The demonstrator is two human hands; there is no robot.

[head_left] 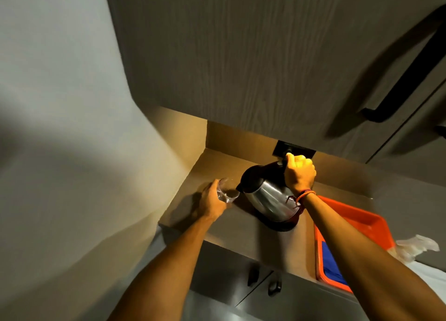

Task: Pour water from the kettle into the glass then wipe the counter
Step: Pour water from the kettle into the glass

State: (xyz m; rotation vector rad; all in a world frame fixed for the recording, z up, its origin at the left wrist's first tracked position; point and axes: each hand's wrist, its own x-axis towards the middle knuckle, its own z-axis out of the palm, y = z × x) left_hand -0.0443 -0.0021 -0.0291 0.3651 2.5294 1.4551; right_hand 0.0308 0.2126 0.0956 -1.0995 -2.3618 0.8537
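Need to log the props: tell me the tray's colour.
Orange, the tray at the counter's right end, seen in the head view.

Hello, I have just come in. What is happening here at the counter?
A person is pouring from a kettle into a glass. The right hand grips the handle of the steel kettle and tilts it, spout toward the glass, which the left hand holds at the spout. An orange tray sits on the counter to the right. Wiping has not begun.
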